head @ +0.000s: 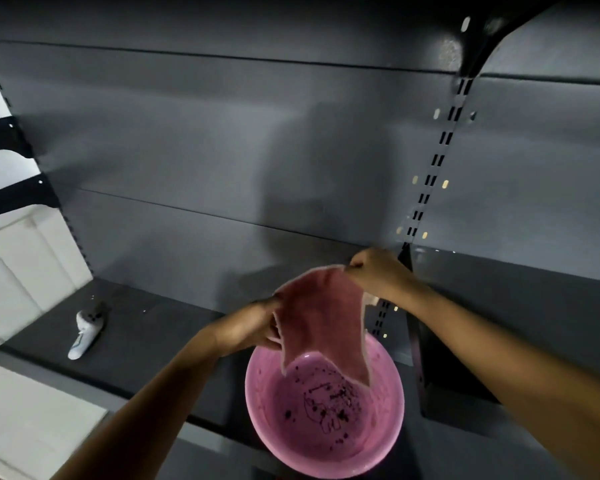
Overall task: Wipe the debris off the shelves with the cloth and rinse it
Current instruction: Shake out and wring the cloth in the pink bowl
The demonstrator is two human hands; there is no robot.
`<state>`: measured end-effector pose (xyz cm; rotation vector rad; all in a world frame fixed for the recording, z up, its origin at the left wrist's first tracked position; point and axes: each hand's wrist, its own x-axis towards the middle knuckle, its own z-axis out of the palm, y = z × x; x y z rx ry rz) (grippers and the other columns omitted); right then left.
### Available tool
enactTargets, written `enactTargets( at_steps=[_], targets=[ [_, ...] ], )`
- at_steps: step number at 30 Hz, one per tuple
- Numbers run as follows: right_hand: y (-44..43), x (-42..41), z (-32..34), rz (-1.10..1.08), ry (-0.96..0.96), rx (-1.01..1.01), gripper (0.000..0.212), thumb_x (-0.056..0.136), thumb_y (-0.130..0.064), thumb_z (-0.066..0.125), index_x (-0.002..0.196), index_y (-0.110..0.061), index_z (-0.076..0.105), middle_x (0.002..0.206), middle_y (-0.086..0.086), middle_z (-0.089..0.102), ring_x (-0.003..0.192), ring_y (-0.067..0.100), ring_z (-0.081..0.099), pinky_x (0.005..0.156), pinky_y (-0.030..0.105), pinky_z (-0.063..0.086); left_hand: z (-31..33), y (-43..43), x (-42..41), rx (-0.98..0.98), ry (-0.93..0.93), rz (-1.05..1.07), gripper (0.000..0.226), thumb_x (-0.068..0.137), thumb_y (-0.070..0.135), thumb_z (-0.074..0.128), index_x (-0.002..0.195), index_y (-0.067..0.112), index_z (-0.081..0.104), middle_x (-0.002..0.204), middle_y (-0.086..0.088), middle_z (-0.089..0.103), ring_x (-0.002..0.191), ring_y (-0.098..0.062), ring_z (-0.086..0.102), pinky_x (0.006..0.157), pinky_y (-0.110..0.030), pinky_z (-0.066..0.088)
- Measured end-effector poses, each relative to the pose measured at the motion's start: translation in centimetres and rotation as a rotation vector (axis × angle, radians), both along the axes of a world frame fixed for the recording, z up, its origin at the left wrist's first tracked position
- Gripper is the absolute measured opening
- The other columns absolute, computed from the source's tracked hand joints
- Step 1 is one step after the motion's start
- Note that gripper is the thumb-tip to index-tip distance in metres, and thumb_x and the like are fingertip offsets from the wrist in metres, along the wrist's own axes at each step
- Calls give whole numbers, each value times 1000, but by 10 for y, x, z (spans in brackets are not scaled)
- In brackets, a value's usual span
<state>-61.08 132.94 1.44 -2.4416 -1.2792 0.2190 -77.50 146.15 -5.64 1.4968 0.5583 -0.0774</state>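
Observation:
A pink cloth (326,320) hangs spread out between both hands, above a pink basin (388,427). My left hand (253,327) grips the cloth's left edge. My right hand (374,271) pinches its upper right corner, higher and further back. The cloth's lower corners droop into the basin's mouth. Dark specks of debris and a thin thread lie on the basin's bottom (329,403). The basin stands at the front of a dark grey shelf (146,334).
A white handheld device (85,332) lies on the shelf at the left, with a few small specks near it. A slotted upright (426,195) and a dark bracket (416,341) stand right of the basin. Another bracket (478,39) juts out overhead.

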Motion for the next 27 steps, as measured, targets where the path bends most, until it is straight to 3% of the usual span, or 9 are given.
enactTargets(
  at_steps=[4,7,10,13,16,19,24,26,27],
  targets=[
    [5,-30,-4,22,141,-36,31,87,-21,49,63,-5,59,71,24,67,71,35,67,60,31,51,-9,-26,16,-84,-22,129,32,103,30,31,126,16,47,113,-9,58,108,-30,53,75,-33,47],
    [8,-44,-12,22,497,43,30,89,-16,52,59,-9,55,54,11,59,45,22,58,45,27,46,-10,-40,29,-27,-47,212,38,103,25,35,139,14,41,130,-13,55,119,-22,49,78,-29,43],
    [7,-42,-14,-3,627,92,37,90,-15,52,54,-14,49,45,3,52,37,13,50,40,19,42,-15,-42,36,24,-130,276,63,100,18,44,151,14,8,148,-19,35,128,-26,43,78,-14,51],
    [6,-45,-15,12,569,129,40,92,-17,50,52,-16,49,49,4,49,42,13,49,46,20,43,-12,-47,41,52,-156,287,117,63,48,63,152,25,-9,157,-19,8,141,-36,24,113,-44,29],
    [4,-49,-15,57,756,87,27,93,-23,47,69,-15,57,65,8,58,59,20,59,61,28,48,-17,-52,40,61,-247,269,100,86,40,58,147,25,-21,158,-7,-14,143,-30,18,114,-42,27],
    [1,-42,-13,108,1006,11,22,90,-33,53,80,-14,59,70,3,59,66,16,58,66,27,47,-17,-52,36,226,-251,261,121,69,60,63,136,33,-34,155,3,-26,145,-27,12,114,-46,28],
    [0,-40,-17,149,956,-17,14,86,-5,52,73,-10,55,66,5,53,65,15,53,60,27,42,-21,-60,33,615,-70,179,134,75,36,79,136,22,-39,154,2,-25,144,-20,-13,119,-40,8],
    [0,-42,-17,137,966,-7,24,85,1,46,66,-12,52,62,4,50,59,13,51,56,25,41,-21,-56,36,495,-101,155,144,64,37,87,143,20,-32,156,2,-9,144,-19,-5,118,-36,12],
    [0,-41,-17,139,959,5,27,85,2,44,64,-13,50,61,4,49,57,13,50,55,24,42,-18,-54,36,285,-150,164,151,51,45,92,148,21,-21,154,0,8,144,-19,7,115,-36,20]
  ],
)
